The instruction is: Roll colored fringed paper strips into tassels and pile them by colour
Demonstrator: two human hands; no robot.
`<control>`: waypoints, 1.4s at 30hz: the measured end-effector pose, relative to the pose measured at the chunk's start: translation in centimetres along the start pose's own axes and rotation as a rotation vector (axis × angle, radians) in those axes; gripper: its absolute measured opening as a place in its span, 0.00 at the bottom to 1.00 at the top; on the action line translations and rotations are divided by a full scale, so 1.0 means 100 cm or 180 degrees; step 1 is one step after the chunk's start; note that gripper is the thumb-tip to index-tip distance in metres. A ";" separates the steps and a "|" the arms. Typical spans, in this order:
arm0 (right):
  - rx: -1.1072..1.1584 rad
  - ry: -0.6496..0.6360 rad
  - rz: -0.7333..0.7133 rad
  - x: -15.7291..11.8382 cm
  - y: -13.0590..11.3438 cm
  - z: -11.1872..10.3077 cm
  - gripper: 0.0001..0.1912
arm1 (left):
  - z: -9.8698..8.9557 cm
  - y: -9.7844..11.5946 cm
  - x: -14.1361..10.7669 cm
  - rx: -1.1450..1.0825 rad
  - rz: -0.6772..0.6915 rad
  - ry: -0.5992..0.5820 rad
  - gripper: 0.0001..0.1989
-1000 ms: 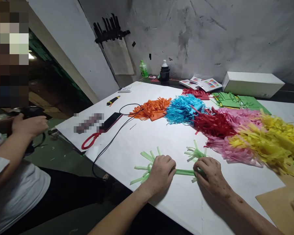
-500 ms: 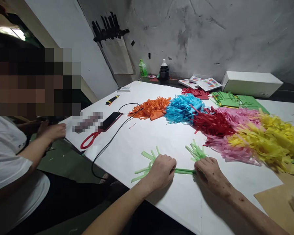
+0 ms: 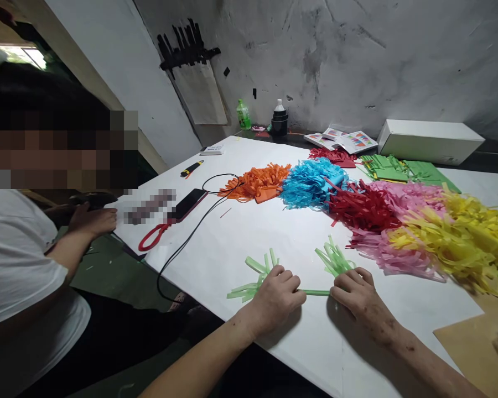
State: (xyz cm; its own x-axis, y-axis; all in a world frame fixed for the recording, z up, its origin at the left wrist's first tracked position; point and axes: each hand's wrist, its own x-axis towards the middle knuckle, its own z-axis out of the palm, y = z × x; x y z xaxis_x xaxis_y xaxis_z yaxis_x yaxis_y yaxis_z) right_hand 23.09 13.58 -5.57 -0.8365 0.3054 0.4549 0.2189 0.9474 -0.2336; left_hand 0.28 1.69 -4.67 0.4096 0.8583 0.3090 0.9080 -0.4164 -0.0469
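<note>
pale green strip [image 3: 315,292], orange bundle [image 3: 263,182], blue bundle [image 3: 309,183], yellow pile [image 3: 465,240], white tabletop [image 3: 253,229]

A light-green tassel [image 3: 316,293] of thin, paper-like strips stretches sideways near the front edge of the white table [image 3: 232,237], its middle a narrow, straight band between left hand [image 3: 279,296] and right hand [image 3: 357,293], loose fringes splaying out beyond both.

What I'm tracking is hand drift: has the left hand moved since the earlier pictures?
Yes, slightly: the left hand has shifted rightward, judged against the stationary phone.
</note>
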 end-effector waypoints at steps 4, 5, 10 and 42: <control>-0.0306 -0.0027 -0.0209 0.001 -0.008 -0.006 0.13 | -0.004 0.002 -0.003 0.0200 0.0204 0.0134 0.11; -0.0348 -0.0077 -0.0218 0.001 -0.011 -0.008 0.12 | -0.007 0.003 -0.004 0.0187 0.0208 0.0104 0.10; -0.0565 -0.0378 -0.0165 0.011 -0.021 -0.007 0.09 | -0.015 0.004 -0.002 -0.0348 -0.0145 -0.0232 0.07; -0.0686 -0.0317 -0.0586 0.002 -0.019 -0.009 0.11 | -0.005 0.006 0.000 0.0106 0.0407 -0.0208 0.10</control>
State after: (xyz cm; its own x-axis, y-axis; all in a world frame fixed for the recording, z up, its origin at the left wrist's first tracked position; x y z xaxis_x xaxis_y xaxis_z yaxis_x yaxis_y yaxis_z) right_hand 22.99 11.95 -4.33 -0.9149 0.1259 0.3836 0.1517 0.9877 0.0375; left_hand 0.77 1.24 -4.21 0.5261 0.8170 0.2360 0.8499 -0.5144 -0.1138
